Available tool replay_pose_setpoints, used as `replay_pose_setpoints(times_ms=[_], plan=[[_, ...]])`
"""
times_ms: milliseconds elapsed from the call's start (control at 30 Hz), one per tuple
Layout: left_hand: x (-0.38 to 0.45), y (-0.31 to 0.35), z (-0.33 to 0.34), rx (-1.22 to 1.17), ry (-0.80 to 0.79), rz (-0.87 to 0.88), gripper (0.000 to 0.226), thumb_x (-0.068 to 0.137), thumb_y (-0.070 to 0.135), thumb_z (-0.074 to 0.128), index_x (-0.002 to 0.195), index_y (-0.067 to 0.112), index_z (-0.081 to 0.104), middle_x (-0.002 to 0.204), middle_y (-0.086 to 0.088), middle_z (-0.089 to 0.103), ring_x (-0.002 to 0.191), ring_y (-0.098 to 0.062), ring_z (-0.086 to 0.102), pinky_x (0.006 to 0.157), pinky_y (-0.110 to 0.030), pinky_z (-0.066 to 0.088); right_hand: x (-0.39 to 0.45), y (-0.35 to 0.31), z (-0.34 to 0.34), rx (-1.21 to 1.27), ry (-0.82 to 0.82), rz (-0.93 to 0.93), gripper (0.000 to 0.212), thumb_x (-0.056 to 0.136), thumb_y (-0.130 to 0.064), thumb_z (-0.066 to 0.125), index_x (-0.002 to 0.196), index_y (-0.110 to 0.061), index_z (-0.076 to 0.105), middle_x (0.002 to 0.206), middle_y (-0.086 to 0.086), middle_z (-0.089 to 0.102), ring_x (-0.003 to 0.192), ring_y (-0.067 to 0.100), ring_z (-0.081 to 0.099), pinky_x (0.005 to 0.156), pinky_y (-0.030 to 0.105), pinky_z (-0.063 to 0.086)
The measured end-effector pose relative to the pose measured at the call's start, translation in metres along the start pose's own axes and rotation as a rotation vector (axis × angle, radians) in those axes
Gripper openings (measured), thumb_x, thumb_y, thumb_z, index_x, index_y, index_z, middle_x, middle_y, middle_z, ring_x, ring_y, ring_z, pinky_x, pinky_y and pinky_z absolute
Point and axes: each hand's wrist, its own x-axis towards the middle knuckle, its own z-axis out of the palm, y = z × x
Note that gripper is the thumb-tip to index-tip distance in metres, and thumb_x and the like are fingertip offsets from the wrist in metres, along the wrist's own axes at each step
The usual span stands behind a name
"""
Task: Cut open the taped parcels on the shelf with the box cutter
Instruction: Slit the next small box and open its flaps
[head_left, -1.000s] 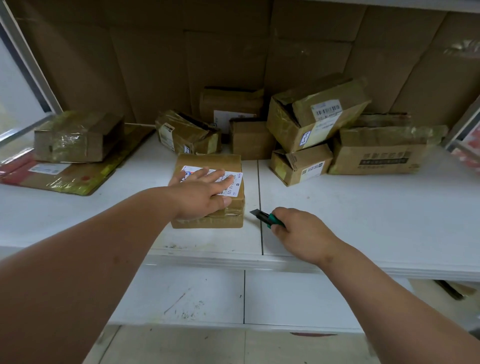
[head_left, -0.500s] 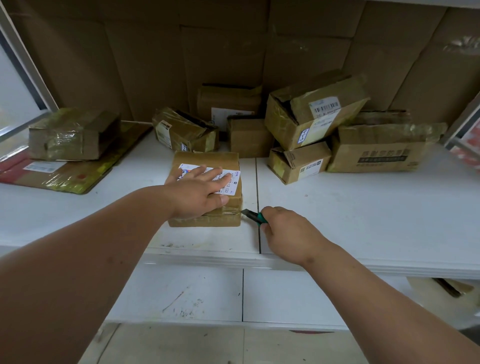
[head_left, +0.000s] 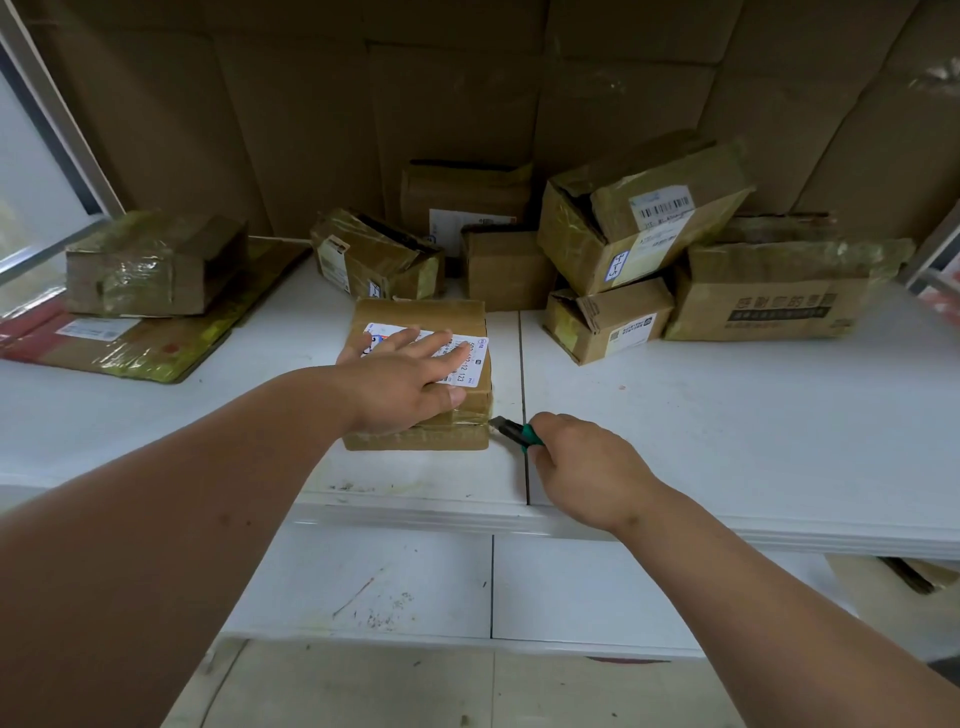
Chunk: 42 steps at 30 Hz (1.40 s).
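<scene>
while the left hand (head_left: 410, 382) presses flat, fingers spread, on a taped parcel (head_left: 421, 374), the right hand (head_left: 587, 467) grips a box cutter (head_left: 517, 434). its blade tip meets the parcel's right edge.

Centre-frame parcel (head_left: 423, 322): brown cardboard, white label (head_left: 470, 358) with blue and black print. Box cutter (head_left: 517, 433): green body, dark grey tip. Shelf (head_left: 727, 441): white. Right-frame box (head_left: 769, 296): brown, black printed band. Left-frame flat package (head_left: 130, 345): brown with red and yellowish tape.

Dim, soft light from left, wide-angle warp
</scene>
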Motion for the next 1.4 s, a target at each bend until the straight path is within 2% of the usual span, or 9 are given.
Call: replay_pose_setpoints(times_ms=[367,833,900,967,1067,1167,1233,1333,1400], plan=[[-0.003,0.005,-0.002,-0.009,-0.013,-0.008,0.058,0.099,0.061,0.02,0.151,0.048,-0.002,0.161,0.021,-0.012,0.148,-0.01,-0.015,0.117,-0.049,-0.012,0.004,-0.003,-0.003,-0.135,-0.107,-0.006,0.007,0.095,-0.015,0.041,0.093,-0.021,0.039,0.074,-0.008,0.042,0.061,0.012,0.042,0.05,0.03,0.027],[-0.007,0.007,-0.01,-0.067,-0.038,-0.022,0.059,0.101,0.057,0.026,0.152,0.046,-0.002,0.162,0.018,-0.01,0.149,-0.011,-0.014,0.117,-0.047,-0.01,0.004,-0.008,-0.017,-0.324,-0.3,-0.005,0.019,0.089,-0.012,0.039,0.107,-0.018,0.042,0.075,-0.005,0.043,0.064,0.016,0.044,0.052,0.03,0.03],[-0.009,0.006,-0.017,-0.238,-0.054,-0.072,0.064,0.1,0.051,0.04,0.152,0.048,0.003,0.163,0.013,-0.002,0.15,-0.017,-0.005,0.118,-0.044,0.0,0.002,-0.002,-0.017,-0.219,-0.258,0.037,0.012,0.095,-0.014,0.04,0.106,-0.017,0.044,0.077,-0.005,0.045,0.071,0.018,0.048,0.054,0.031,0.032],[-0.013,0.001,-0.027,-0.45,-0.062,-0.118,0.069,0.096,0.034,0.055,0.15,0.052,0.016,0.163,0.01,0.012,0.145,-0.024,0.02,0.114,-0.039,0.025,-0.001,0.003,-0.018,-0.076,-0.21,0.07,0.003,0.098,-0.016,0.04,0.097,-0.019,0.041,0.079,-0.005,0.047,0.074,0.018,0.049,0.055,0.031,0.034],[-0.021,-0.009,-0.037,-0.418,-0.062,-0.071,0.072,0.089,0.012,0.058,0.144,0.051,0.034,0.159,0.021,0.019,0.136,-0.014,0.032,0.104,-0.033,0.04,-0.005,0.004,-0.02,0.07,-0.14,0.068,0.008,0.1,-0.02,0.04,0.092,-0.02,0.042,0.077,-0.003,0.049,0.069,0.016,0.047,0.057,0.031,0.036],[-0.025,-0.019,-0.035,-0.261,-0.093,-0.06,0.066,0.095,0.028,0.059,0.144,0.058,0.026,0.16,0.024,0.007,0.148,-0.016,0.006,0.12,-0.046,0.015,-0.008,0.003,-0.02,0.112,-0.094,0.076,0.008,0.102,-0.025,0.041,0.096,-0.02,0.044,0.077,-0.002,0.052,0.069,0.017,0.05,0.057,0.032,0.038],[-0.026,-0.021,-0.031,-0.237,-0.114,-0.06,0.061,0.097,0.04,0.054,0.143,0.061,0.02,0.16,0.024,0.001,0.149,-0.016,-0.005,0.12,-0.044,0.006,-0.008,0.002,-0.02,0.099,-0.078,0.09,0.01,0.102,-0.026,0.041,0.096,-0.019,0.044,0.079,-0.001,0.054,0.072,0.02,0.054,0.059,0.033,0.042],[-0.021,-0.013,-0.027,-0.045,-0.04,-0.079,0.059,0.092,0.064,0.042,0.144,0.062,0.013,0.161,0.018,0.006,0.145,-0.027,0.004,0.117,-0.042,0.015,-0.006,-0.002,-0.02,0.305,-0.096,0.168,0.01,0.1,-0.022,0.043,0.101,-0.014,0.05,0.087,0.008,0.067,0.074,0.024,0.066,0.068,0.037,0.055],[-0.017,-0.004,-0.028,0.06,0.011,-0.114,0.07,0.08,0.08,0.028,0.146,0.06,0.015,0.159,0.012,0.017,0.139,-0.029,0.016,0.109,-0.04,0.026,-0.005,-0.005,-0.019,0.684,-0.095,0.285,0.009,0.1,-0.017,0.045,0.107,-0.016,0.05,0.08,0.012,0.071,0.056,0.018,0.067,0.053,0.028,0.054]])
